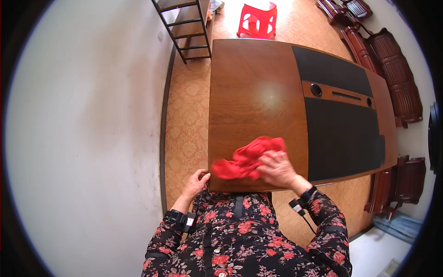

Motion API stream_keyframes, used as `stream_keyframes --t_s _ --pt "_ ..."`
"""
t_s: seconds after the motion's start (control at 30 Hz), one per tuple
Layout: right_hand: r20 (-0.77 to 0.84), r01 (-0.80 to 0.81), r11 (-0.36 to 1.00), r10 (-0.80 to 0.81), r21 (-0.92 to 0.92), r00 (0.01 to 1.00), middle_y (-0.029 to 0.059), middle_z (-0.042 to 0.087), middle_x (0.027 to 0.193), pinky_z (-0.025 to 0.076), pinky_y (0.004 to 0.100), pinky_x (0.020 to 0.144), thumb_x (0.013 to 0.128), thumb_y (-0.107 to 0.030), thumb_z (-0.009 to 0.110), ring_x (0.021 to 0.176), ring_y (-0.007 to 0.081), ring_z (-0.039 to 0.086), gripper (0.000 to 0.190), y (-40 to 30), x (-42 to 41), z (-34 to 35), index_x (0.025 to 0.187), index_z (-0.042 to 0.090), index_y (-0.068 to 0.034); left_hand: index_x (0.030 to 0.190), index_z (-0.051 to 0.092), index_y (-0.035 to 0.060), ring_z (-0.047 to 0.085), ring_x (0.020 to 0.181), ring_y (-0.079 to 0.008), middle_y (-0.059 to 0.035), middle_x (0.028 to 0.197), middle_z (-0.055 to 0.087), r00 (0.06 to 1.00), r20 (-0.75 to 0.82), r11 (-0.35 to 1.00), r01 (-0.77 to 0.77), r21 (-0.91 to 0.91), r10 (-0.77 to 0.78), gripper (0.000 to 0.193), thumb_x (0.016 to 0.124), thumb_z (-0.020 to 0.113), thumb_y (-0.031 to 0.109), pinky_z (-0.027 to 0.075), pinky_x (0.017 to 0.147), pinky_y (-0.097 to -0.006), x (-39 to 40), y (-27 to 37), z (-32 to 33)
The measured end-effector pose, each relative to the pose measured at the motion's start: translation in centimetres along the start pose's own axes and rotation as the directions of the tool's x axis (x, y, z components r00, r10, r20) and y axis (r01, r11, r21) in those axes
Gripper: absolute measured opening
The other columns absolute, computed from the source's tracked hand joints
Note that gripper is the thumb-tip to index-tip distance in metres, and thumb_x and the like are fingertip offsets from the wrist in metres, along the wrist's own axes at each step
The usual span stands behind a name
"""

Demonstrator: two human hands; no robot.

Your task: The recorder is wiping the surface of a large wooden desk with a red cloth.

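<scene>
A crumpled red cloth [242,159] lies bunched on the near left part of a brown wooden desk [256,93]. My right hand [278,169] is on the cloth and grips its right end; hand and cloth are slightly blurred. At the desk's near left corner is my left hand [196,183], its fingers bent and thumb apart from them. Its fingertips are at the side edge, and whether they press on it is hard to tell. I see no object in that hand.
Left of the desk runs a narrow strip of patterned floor [187,131] beside a white wall [93,121]. A metal-framed shelf [188,34] and a red plastic stool [258,20] stand beyond. Black panels [342,135] are set into the desktop. Dark wooden seats [394,72] line the right.
</scene>
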State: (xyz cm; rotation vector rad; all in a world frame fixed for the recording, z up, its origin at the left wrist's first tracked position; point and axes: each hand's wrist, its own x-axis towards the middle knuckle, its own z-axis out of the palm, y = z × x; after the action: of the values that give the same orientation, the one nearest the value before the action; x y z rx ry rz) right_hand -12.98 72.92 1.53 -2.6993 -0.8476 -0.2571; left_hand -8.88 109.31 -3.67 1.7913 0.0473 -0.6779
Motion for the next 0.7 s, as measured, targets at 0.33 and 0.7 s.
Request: stream_keyframes --t_s 0.33,0.7 --pt "-0.474 -0.958 0.177 0.839 -0.228 0.268 0.0019 0.050 0.129 0.041 0.0538 0.087 0.080 -0.033 0.057 0.118 0.0312 0.043 0.037 9.3 7.3 3.9 0.116 0.059 -0.022 0.121 0.057 -0.0013 0.066 0.085 -0.0160 -0.0110 0.098 0.068 0.868 0.463 0.951 0.030 0.309 -0.178 0.040 0.094 0.059 0.028 0.052 0.073 -0.0291 4.5 2.1 -2.2" --pt "-0.200 -0.775 0.615 0.749 -0.148 0.632 0.0048 0.051 0.131 0.032 0.0488 0.099 0.071 -0.030 0.069 0.124 0.0296 0.041 0.036 -15.4 2.4 6.7 0.105 0.062 -0.020 0.117 0.057 0.0066 0.068 0.078 -0.0190 -0.0080 0.093 0.068 0.836 0.338 0.897 0.362 0.253 -0.432 0.029 0.097 0.053 0.027 0.054 0.063 -0.0285 10.1 -5.0 -17.6"
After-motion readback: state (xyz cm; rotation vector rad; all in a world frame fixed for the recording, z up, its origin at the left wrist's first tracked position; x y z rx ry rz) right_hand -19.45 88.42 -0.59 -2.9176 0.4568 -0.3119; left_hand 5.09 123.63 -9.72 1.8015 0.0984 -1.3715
